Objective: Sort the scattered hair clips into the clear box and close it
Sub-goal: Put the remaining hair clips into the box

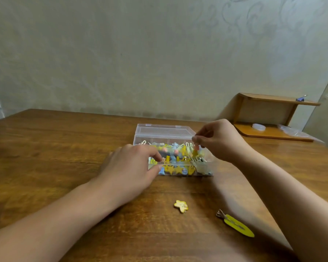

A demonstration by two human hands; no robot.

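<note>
Head view: clear box (175,136) open on the wooden table (45,148), lid tipped back, already crowded with clips. Right hand (221,141) above the right end, fingertips pinched on a small yellow-and-pink clip (195,150). Left hand (129,167) at the front-left wall, fingers curled, contents unclear. Best lowered into a gap, released gently. Star clip (181,206) and long yellow clip (236,225) waiting nearer.

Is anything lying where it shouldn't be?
Yes. Two clips are out on the table, not in the open box: a star clip and a long yellow clip, both near the person. The right hand holds another clip over the box.
</note>
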